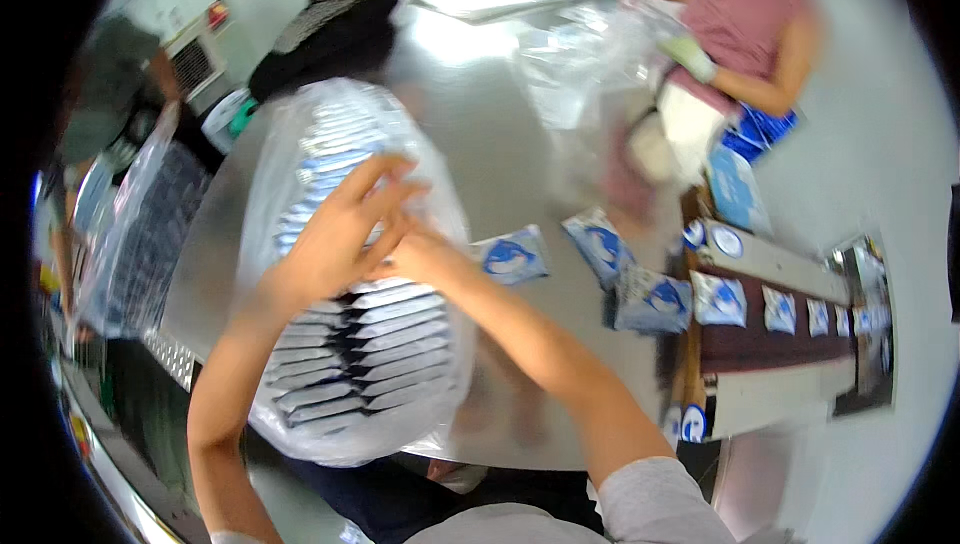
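Clear plastic forms the large bag [345, 451] at lower centre of the frame, with 2 rows of packets [405, 344] stood on edge inside. Over its middle, the left hand [335, 242] and right hand [422, 250] come together, fingers bent and overlapping; with the blur, I cannot tell whether they pinch anything. The step in hand looks like tending these rows; the next move calls, I judge, for light fingers that leave the packets upright. Right of centre, loose packets [512, 256] lie on the metal table [480, 154]; farther right, a belt [765, 352] carries more. At upper right, 1 gloved co-worker [750, 39] handles clear film [590, 54].
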